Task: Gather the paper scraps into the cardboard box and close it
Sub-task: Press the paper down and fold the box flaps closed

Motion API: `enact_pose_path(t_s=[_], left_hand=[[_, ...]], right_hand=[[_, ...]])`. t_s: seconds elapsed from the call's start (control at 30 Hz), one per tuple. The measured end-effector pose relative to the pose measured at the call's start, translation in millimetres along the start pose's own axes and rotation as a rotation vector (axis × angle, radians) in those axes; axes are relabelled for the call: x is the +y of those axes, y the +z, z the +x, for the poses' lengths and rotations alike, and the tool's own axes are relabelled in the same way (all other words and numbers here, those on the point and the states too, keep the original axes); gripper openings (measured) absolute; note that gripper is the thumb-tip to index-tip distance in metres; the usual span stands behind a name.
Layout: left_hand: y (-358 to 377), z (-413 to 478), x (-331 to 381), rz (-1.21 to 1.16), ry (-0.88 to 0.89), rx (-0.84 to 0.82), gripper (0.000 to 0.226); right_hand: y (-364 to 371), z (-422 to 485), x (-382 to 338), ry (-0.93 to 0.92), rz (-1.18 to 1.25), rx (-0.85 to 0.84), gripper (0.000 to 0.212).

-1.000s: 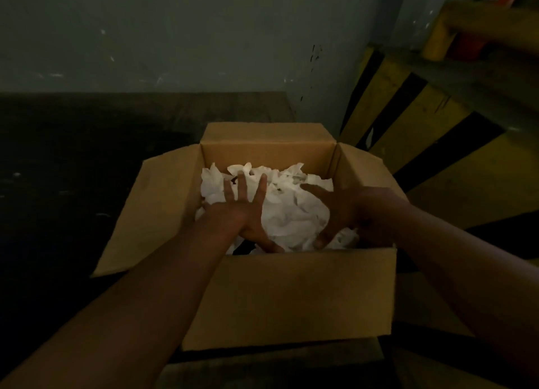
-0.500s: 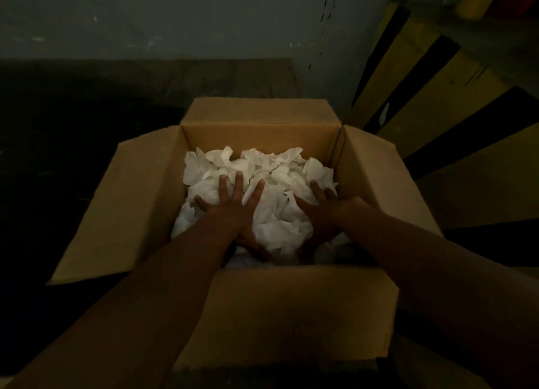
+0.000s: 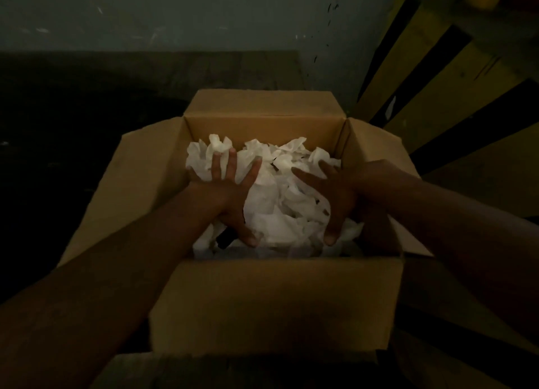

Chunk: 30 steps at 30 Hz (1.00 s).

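A person is leaning over an open brown cardboard box (image 3: pixel 277 310) in dim light, its four flaps folding outward at 12, 3, 6 and 9 o'clock. A heap of crumpled white paper scraps (image 3: pixel 280 190) is lying inside the box, filling most of it and rising near the rim at the far wall. The left hand (image 3: pixel 230 196) is pressing on the heap at its 9 o'clock side, open with fingers spread wide and the thumb pointing down toward 6 o'clock. The right hand (image 3: pixel 335 196) is resting on the 3 o'clock side of the heap, likewise open and splayed, gripping nothing. A small dark object (image 3: pixel 226 238), too dim to identify, is showing just beside the left thumb. A yellow-and-black striped surface (image 3: pixel 437 82) is slanting away at 2 o'clock of the box, and a scuffed grey-green wall (image 3: pixel 175 15) is standing beyond at 12 o'clock.
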<state>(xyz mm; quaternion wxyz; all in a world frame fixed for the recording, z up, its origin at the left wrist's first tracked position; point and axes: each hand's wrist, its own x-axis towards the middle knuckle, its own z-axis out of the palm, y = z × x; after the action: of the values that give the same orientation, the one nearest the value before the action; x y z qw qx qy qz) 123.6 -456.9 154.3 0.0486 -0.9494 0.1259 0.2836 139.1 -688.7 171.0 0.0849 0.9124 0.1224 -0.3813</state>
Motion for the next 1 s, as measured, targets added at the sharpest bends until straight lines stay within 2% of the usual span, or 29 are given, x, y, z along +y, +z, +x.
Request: enact_pose_path(t_s=[0.1,0.17,0.23,0.3,0.37,0.53,0.6,0.67,0.73,0.83,0.93,1.0], left_hand=[[14,-8,-18,0.142,-0.009,0.046,0.156],[37,-8,-24,0.215,-0.024,0.091,0.150],[51,-4,-25,0.194,-0.042,0.124,0.140],[51,-3,-25,0.150,-0.033,0.110,0.137],[45,-5,-27,0.134,-0.017,0.090,0.141],[18,-23,-29,0.061,0.029,0.059,0.147],[3,-29,-30,-0.065,0.024,0.067,0.139],[-5,-29,-31,-0.198,0.018,0.122,0.116],[-3,-26,-28,-0.225,0.023,0.156,0.097],[27,-20,-19,-0.096,0.016,0.091,0.093],[53,-10,-13,-0.116,-0.022,0.023,0.093],[46,-6,-15,-0.118,-0.028,0.027,0.096]], right_hand=[[21,-7,-6,0.019,-0.139,0.046,0.147],[43,-6,-11,0.012,-0.221,0.114,0.132],[59,-4,-16,0.001,-0.246,0.138,0.113],[62,-4,-19,0.009,-0.249,0.104,0.104],[58,-4,-20,0.015,-0.200,0.084,0.106],[25,-17,-17,0.076,-0.128,0.077,0.143],[4,-25,-16,0.079,-0.065,0.087,0.140],[-11,-27,-20,0.045,0.051,0.134,0.130],[-11,-22,-32,0.005,0.153,0.191,0.125],[27,4,-54,-0.016,0.153,0.175,0.118],[62,26,-63,0.031,0.138,0.121,0.116],[58,30,-60,0.038,0.156,0.115,0.117]])
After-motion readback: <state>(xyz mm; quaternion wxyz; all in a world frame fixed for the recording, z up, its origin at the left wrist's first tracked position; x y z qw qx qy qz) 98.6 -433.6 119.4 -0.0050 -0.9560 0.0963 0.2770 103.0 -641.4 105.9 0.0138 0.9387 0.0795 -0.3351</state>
